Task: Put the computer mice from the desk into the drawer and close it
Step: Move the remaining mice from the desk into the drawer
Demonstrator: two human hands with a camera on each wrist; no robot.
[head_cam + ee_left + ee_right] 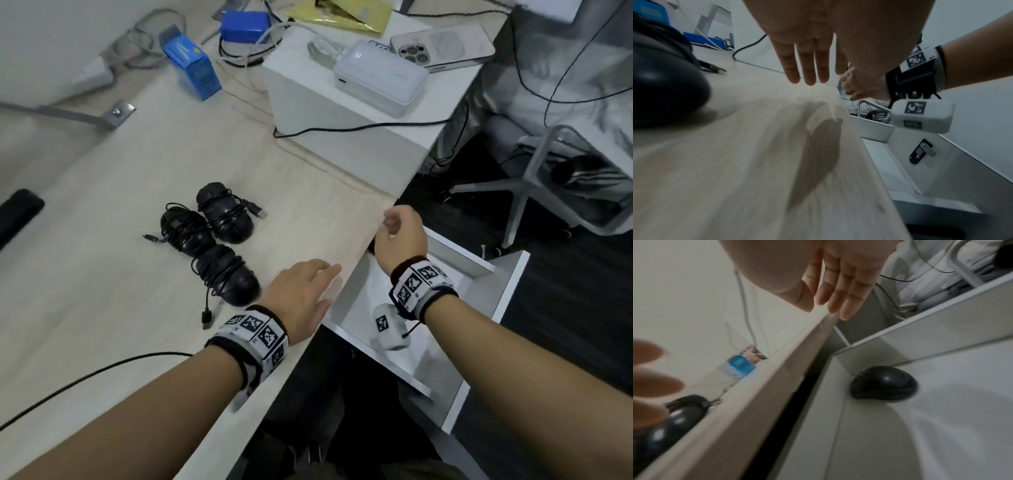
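Head view first, left to right: on the pale wood worktop [102, 212] I see three black computer mice with their cables wound round them, bunched together. One mouse [183, 233] lies on the left, a second mouse [224, 212] just beside it and farther back, and a third mouse [227, 279] nearest to me, its plug trailing off toward the worktop's front. My left hand [301, 294] hovers flat just right of that third mouse, near the worktop's edge, fingers straight and together, holding nothing. In the left wrist view the same fingers [807, 65] stretch out above the wood and cast a shadow on it, so I read them as not touching it.

Farther right, the white drawer [479, 267] stands pulled out under the worktop. My right hand [400, 240] hangs over its back part with fingers loosely bent, empty. From the right wrist view those fingers [844, 293] look relaxed, and a fourth black mouse [884, 384] lies inside the drawer, in the corner against its wall.

Behind the mice, a blue box [191, 66] sits on the worktop, and on a white box [308, 102] are a white charger [380, 77] and a phone [445, 46].
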